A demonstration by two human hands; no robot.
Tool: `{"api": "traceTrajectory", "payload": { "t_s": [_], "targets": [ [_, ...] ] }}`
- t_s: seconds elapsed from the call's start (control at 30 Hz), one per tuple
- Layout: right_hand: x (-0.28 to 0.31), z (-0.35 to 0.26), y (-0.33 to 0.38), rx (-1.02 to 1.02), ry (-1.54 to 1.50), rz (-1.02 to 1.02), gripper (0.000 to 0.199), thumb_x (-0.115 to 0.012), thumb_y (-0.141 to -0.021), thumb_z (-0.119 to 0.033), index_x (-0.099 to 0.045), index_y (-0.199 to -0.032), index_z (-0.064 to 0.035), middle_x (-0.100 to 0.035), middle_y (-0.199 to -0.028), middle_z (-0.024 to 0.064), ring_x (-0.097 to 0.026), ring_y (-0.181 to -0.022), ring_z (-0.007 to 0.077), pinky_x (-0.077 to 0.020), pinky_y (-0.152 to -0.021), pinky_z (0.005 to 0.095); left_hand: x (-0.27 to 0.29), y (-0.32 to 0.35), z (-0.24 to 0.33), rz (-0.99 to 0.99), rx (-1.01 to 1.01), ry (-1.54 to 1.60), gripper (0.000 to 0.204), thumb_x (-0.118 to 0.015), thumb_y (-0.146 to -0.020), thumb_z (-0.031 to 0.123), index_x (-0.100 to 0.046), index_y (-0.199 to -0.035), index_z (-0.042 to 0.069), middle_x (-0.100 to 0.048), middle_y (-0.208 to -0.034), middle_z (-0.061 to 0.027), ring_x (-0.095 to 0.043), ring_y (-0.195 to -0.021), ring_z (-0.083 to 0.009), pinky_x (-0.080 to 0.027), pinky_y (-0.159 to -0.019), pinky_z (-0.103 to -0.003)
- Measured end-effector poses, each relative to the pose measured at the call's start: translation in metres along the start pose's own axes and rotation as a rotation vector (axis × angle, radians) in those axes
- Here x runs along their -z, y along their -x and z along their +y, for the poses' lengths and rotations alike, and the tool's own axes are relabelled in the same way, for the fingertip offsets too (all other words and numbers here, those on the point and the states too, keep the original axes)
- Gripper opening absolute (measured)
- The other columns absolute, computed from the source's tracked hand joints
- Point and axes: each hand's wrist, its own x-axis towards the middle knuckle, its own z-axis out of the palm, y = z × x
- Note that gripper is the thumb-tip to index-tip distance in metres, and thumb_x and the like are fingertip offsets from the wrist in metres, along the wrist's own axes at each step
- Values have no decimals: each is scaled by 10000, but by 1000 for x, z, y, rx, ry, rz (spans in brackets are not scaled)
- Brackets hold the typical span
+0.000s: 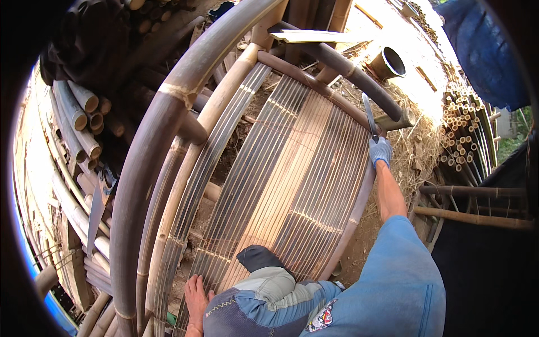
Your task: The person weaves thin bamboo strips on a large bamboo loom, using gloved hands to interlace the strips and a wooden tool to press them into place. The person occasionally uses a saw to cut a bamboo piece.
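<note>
A bamboo bench [147, 185], with thick dark rails and a seat of narrow bamboo slats [292, 163], fills the middle of the view. My right hand [380, 150], in a grey-blue knit glove, is closed round the handle of a knife [369, 115]. Its long blade points away from me, beside the far right corner of the seat frame. At the near left, my bare left hand [196, 297] lies on the slats with its fingers stretched out. Thin reddish wire [224, 242] runs across the slats. My bent knee, with a dark pad, covers part of the seat's near end.
Bamboo poles [78, 118] are piled at the left, with a handsaw [96, 216] leaning there. A dark bucket [388, 63] lies tipped beyond the bench, near pale split strips [323, 36]. Cut bamboo [460, 129] is stacked at the right, beside straw and shavings on the ground.
</note>
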Motion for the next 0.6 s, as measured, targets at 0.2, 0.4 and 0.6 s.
{"api": "traceTrajectory", "payload": {
  "t_s": [0.2, 0.4, 0.6],
  "targets": [
    [-12, -30, -25, 266, -112, 54, 343, -691, -875, -351, -691, -1081, -76, -664, -1066, 237, -624, -1040, 427, -484, -918, 500, -16, 31, -6, 6, 77, -10, 628, -687, -785, 188, -476, -1332, -36, -441, -1390, -228, -400, -1291, -421, -337, -1096, -520],
    [-28, -77, 2, 348, -238, 60, 328, -697, -882, -324, -643, -1089, -75, -635, -1009, 225, -618, -1000, 419, -474, -891, 515, -17, 31, 1, 17, 100, 9, 601, -700, -787, 152, -483, -1322, -16, -438, -1387, -226, -404, -1288, -424, -338, -1094, -516],
    [-9, -48, 41, 411, -288, -75, 349, -710, -879, -259, -637, -1151, -54, -627, -1066, 222, -599, -1023, 419, -480, -904, 497, 0, 2, 17, 60, 30, -13, 573, -675, -796, 141, -489, -1313, -21, -457, -1348, -221, -423, -1267, -419, -368, -1064, -509]
  ]
}}
